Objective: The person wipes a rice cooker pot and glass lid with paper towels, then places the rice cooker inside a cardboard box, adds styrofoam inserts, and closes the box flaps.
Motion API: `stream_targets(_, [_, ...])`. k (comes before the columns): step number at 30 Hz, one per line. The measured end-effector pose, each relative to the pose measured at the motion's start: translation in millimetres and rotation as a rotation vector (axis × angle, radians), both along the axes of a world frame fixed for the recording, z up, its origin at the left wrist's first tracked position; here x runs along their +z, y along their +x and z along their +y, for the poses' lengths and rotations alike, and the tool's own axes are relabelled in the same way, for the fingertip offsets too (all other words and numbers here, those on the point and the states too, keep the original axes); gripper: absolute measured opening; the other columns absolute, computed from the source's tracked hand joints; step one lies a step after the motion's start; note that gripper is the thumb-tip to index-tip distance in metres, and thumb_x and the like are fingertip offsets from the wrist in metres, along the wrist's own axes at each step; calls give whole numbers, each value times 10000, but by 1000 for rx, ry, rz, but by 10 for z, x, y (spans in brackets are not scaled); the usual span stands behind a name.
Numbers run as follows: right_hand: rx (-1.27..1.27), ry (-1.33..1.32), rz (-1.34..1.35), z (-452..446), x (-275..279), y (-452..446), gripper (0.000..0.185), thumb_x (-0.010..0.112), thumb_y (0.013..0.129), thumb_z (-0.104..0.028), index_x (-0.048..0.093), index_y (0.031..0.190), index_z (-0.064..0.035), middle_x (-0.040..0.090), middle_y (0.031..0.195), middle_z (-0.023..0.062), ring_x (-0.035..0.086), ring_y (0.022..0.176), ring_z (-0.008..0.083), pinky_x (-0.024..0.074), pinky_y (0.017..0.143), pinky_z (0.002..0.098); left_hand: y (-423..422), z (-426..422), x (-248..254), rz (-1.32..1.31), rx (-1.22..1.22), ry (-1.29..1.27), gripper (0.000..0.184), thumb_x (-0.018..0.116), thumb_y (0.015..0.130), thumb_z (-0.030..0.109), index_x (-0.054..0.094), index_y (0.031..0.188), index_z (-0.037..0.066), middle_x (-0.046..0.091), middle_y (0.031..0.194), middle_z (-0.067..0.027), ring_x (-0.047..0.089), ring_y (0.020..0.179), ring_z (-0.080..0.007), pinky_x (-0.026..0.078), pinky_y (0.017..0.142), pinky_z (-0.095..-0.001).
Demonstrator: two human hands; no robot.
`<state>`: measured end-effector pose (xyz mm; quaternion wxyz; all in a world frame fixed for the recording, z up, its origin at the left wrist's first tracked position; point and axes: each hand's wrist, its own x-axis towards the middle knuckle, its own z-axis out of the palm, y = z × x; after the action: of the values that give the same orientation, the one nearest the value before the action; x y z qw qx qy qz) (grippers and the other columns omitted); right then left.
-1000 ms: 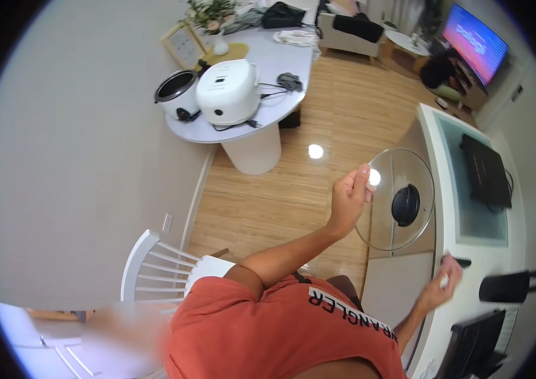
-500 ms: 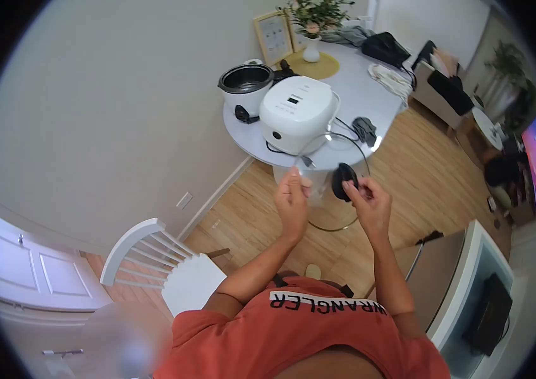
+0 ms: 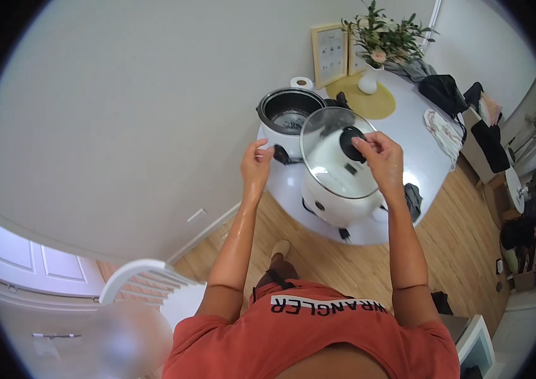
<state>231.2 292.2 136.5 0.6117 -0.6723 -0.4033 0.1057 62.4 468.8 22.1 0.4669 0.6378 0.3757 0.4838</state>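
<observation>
A round glass lid (image 3: 318, 174) with a metal rim hangs tilted in front of the closed white rice cooker (image 3: 337, 211). My right hand (image 3: 383, 158) grips the lid by its black knob (image 3: 351, 144). My left hand (image 3: 256, 169) has its fingers apart, holding nothing, close to the white pot (image 3: 274, 136) with the dark inner bowl. The pot is uncovered, and some shine shows at the bottom of the bowl. A black part with a cord (image 3: 282, 155) lies at the pot's front, just right of my left fingers.
On the table (image 3: 429, 183) are a white vase (image 3: 368, 82) with flowers on a yellow mat, picture frames (image 3: 331, 55), a paper roll (image 3: 301, 83), a black bag (image 3: 440, 93) and a white cloth (image 3: 442, 138). A white chair (image 3: 182, 308) stands behind at left.
The glass lid has come up and over the table in my right hand, towards the uncovered pot. My left hand has gone from a pinch near the lid's edge to open beside the pot.
</observation>
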Motion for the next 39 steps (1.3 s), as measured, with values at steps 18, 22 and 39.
stream_targets(18, [54,-331,272,2118,-199,991,170,627,790,-187,601,727,-31,543,575,-4,422,489,54,301,458,207,403,1402,-50,428,-298,515,342,777,549,288,689,846,143,463,993,-64,375,971,-245,315,845,-373])
stream_targets(22, [124,-424,96,2538,-429,875,204,634,777,-204,608,720,-10,570,563,26,492,503,87,363,476,238,360,1557,-81,281,-260,244,562,773,601,158,556,1114,92,461,1034,-96,451,920,-222,432,770,-340])
stream_targets(39, [100,-571,-124,2674,-764,831,236,634,768,-268,614,682,-49,577,535,25,524,485,119,399,505,282,479,1734,-254,-112,-428,-406,512,620,774,2,405,1232,-76,569,861,-97,578,647,-142,501,586,-240])
